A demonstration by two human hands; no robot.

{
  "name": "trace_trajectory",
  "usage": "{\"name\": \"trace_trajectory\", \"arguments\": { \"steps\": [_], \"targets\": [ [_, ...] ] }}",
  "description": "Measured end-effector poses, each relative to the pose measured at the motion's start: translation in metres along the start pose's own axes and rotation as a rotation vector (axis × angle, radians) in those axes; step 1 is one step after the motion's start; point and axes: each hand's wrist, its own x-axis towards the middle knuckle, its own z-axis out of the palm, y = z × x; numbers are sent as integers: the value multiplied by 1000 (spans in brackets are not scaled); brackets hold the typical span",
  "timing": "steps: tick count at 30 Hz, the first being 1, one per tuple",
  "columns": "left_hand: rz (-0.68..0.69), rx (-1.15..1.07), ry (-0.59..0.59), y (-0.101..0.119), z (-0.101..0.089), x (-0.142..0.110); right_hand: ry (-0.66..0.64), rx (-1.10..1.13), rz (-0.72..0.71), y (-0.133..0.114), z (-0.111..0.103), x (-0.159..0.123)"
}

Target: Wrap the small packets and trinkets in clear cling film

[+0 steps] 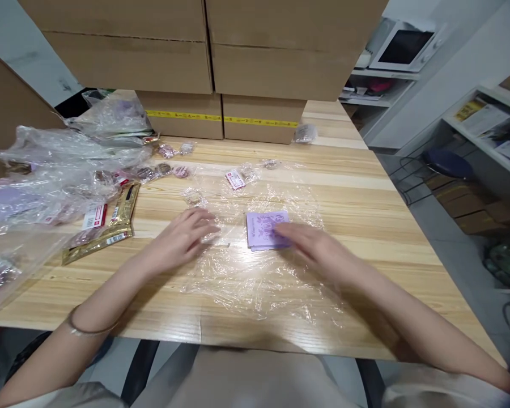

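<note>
A sheet of clear plastic wrap (255, 277) lies spread on the wooden table (365, 226) in front of me. On it sits a small purple card pack (266, 226). My right hand (318, 249) rests flat with fingers stretched out, its fingertips touching the pack's right edge. My left hand (182, 238) lies on the wrap's left part, fingers extended and slightly blurred, with nothing gripped in it. A thin bracelet circles my left wrist.
Crumpled clear bags (59, 164) with small packets cover the table's left side. A gold packet (110, 226) lies near my left hand. Several round badges (170, 164) and a small labelled packet (235, 179) lie further back. Stacked cardboard boxes (221, 68) stand behind. Shelves (488, 130) are at the right.
</note>
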Motion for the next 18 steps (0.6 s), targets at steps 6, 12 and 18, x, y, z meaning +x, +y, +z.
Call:
{"name": "trace_trajectory", "arguments": {
  "steps": [6,12,18],
  "targets": [
    [5,-200,-224,-3,-3,-62,-136,-74,248,56,-35,-98],
    [-19,-276,-20,12,22,-48,64,-1,169,56,-3,-117],
    [6,-534,31,8,26,-24,-150,217,124,18,-17,-108]
  ]
}}
